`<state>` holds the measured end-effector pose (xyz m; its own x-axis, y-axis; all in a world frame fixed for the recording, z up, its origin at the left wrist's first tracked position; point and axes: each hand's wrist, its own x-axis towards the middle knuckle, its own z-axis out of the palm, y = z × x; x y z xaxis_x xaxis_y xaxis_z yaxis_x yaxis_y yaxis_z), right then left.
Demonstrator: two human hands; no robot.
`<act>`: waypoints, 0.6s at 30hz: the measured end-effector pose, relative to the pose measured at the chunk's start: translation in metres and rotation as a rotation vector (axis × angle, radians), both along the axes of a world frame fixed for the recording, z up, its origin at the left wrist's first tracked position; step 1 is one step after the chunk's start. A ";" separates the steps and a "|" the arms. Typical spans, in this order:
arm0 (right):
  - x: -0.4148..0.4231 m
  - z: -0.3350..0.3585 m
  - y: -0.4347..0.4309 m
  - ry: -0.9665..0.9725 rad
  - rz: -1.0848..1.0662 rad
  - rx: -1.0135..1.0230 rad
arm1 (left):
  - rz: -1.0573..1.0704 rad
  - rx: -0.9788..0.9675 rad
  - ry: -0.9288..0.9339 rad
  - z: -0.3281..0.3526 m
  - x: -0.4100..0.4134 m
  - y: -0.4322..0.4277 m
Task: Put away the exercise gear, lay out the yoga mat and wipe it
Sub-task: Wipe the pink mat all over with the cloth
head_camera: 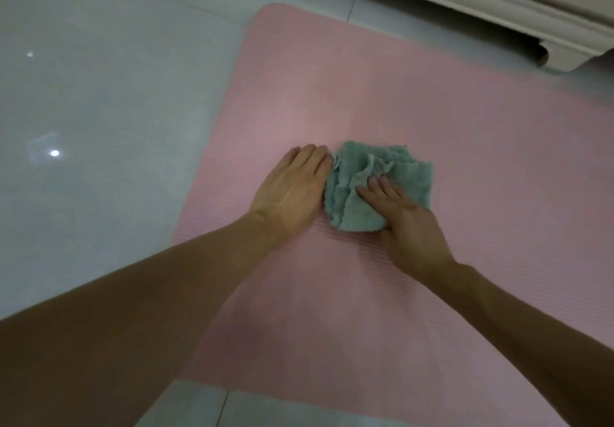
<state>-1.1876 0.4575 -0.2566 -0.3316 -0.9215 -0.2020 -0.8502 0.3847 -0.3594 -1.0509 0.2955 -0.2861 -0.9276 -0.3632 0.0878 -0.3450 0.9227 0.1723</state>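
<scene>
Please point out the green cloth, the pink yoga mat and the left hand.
green cloth (382, 161): head view, its bunched upper part.
pink yoga mat (432, 94): head view, bare surface beyond the cloth.
left hand (292, 191): head view, back of the hand.

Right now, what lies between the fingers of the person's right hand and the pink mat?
The crumpled green cloth. The right hand lays its fingers on top of it, and the cloth rests on the yoga mat. The head view shows this.

One head-worn wide view looks forward and steeply down, close above the left hand (292, 191) and right hand (408, 224); yoga mat (365, 94) beneath and beyond them, floor (99, 94) outward of the left hand.
</scene>
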 end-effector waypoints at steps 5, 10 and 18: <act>-0.024 0.023 -0.013 -0.028 0.139 0.215 | 0.027 0.023 0.051 -0.009 -0.006 0.004; -0.042 0.049 -0.041 -0.113 0.160 0.344 | 0.114 0.030 0.035 -0.018 -0.018 -0.004; -0.150 0.072 -0.132 -0.456 -0.618 -0.107 | 0.160 0.099 0.028 -0.013 -0.018 -0.007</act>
